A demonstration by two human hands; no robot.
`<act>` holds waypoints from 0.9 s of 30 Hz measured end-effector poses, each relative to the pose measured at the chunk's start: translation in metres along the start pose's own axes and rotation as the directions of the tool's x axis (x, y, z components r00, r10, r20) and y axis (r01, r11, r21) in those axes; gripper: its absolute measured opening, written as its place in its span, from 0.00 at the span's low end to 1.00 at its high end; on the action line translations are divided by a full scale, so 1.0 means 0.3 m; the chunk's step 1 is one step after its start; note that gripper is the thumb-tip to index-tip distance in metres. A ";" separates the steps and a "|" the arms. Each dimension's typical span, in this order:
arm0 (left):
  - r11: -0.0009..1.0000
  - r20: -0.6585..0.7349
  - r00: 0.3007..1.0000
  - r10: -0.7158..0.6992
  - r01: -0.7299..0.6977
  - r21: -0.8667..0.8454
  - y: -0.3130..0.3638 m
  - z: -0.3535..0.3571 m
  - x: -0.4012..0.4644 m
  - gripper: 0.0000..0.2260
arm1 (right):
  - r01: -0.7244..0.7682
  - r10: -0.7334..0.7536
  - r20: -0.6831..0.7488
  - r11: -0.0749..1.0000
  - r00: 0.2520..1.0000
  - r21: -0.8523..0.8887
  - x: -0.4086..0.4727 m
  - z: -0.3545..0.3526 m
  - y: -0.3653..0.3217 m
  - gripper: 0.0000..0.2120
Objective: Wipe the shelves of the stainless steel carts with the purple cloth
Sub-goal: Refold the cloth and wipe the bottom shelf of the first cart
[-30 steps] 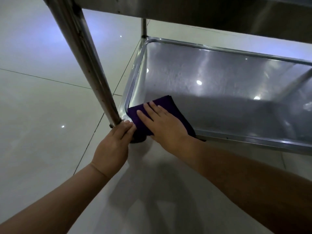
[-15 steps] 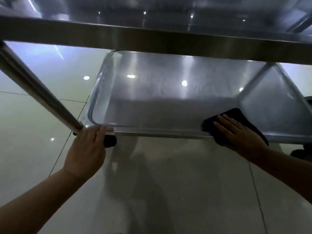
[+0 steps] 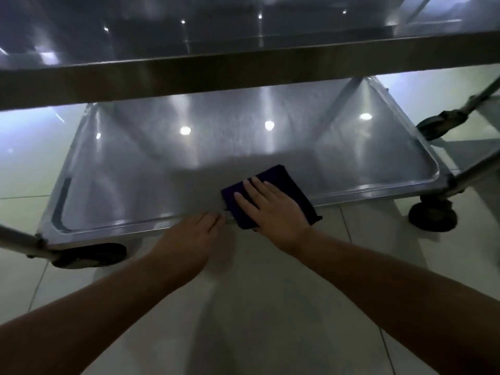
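The purple cloth (image 3: 273, 196), folded, lies over the front rim of the cart's bottom shelf (image 3: 189, 169); the right hand (image 3: 270, 212) presses it flat, fingers straight and slightly spread. The left hand (image 3: 189, 239) touches the rim beside it, fingers straight and together, above the tiled floor (image 3: 257, 307)

the folded purple cloth (image 3: 273, 194) is pressed flat against the near edge of the bottom shelf (image 3: 167, 169) of the stainless steel cart by the right hand (image 3: 270, 209), whose fingers are laid straight across it, with part of the cloth draped over the front rim. the left hand (image 3: 186, 242) is rested on that same rim just beside the cloth, fingers extended. an upper shelf (image 3: 243, 69) is seen overhead, black caster wheels (image 3: 432, 215) at the corners, and pale floor tiles (image 3: 257, 307) beneath both forearms.
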State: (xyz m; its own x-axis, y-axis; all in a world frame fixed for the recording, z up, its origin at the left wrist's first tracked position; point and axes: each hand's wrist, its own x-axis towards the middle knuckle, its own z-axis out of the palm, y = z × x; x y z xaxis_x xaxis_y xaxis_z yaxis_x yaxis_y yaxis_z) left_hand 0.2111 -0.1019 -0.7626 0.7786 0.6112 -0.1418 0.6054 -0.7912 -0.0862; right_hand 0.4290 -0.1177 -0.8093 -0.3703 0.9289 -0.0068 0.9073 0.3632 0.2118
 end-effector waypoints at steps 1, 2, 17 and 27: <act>1.000 -0.021 1.000 0.015 -0.015 0.012 0.005 -0.004 0.008 0.34 | 0.014 -0.014 -0.019 1.000 1.000 0.005 -0.014 -0.005 0.018 0.34; 0.999 -0.058 0.998 0.018 -0.016 0.036 0.004 0.003 0.014 0.34 | 0.022 -0.022 -0.044 1.000 0.999 0.010 -0.039 -0.008 0.044 0.32; 0.981 -0.261 0.964 0.044 0.008 0.194 -0.161 0.344 0.102 0.22 | -0.493 0.503 0.015 0.841 0.864 0.223 -0.641 0.053 0.704 0.26; 0.969 -0.222 0.948 0.229 -0.199 0.147 0.110 -0.080 0.286 0.15 | -0.581 0.585 0.073 0.770 0.808 0.264 -0.604 0.042 0.653 0.27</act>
State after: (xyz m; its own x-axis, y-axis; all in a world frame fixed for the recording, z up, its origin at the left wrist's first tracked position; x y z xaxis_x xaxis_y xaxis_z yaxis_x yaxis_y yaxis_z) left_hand 0.3018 -0.0750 -0.7541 0.9131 0.4025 0.0650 0.4070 -0.8911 -0.2006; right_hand 0.6764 -0.2140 -0.7787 0.2458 0.9682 0.0469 0.9663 -0.2409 -0.0908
